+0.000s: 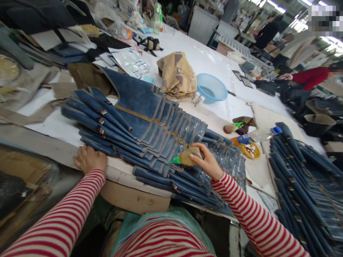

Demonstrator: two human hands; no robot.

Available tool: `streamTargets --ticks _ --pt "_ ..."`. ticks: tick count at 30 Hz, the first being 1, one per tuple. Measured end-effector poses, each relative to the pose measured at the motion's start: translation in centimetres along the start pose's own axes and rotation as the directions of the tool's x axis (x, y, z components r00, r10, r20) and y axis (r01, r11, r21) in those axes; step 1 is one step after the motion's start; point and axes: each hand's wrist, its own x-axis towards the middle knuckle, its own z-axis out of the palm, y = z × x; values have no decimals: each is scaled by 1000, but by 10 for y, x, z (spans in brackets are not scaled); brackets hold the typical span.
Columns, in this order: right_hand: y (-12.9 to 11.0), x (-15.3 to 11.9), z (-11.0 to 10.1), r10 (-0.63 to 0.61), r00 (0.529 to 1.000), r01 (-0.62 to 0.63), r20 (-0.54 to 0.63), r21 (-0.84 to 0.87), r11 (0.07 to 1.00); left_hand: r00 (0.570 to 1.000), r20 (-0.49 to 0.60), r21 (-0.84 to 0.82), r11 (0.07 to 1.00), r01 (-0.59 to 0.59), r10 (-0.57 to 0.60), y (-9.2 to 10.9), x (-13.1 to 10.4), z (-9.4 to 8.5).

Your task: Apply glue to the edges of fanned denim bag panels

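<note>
My right hand (207, 160) is closed around a squeeze glue bottle (189, 157) with a green nozzle, tilted so the nozzle points left. Below it, blue leather-like pieces (136, 103) with grey edges lie fanned out in overlapping rows. Shiny wet-looking strips run along their right-hand ends, and a brown strap line crosses them. My left hand (90, 159) rests at the table's near edge, fingers loosely bent, against the ends of the lower rolled blue pieces (99, 144). Its fingertips are partly hidden.
Beyond the pieces are a camouflage-patterned cloth bundle (178, 76) and a blue basin (211, 87). At right lie another green-tipped bottle (233, 127), a clear plastic bottle (261, 135), an orange bowl (252, 151) and a second blue stack (300, 185). A red-sleeved person (311, 76) works farther back.
</note>
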Motion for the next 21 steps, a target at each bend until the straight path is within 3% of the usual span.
streamTargets --ticks 9,16,21 --pt "8 -4 8 -48 999 47 -20 -9 999 1000 -28 -13 1000 -5 4 0 0 2" --pt "16 11 0 -194 973 169 -121 -193 967 1000 -11 7 1000 3 -3 -1 0 3" --pt "10 11 0 -243 969 229 -40 -223 948 1000 -10 14 1000 6 -5 1 0 1"
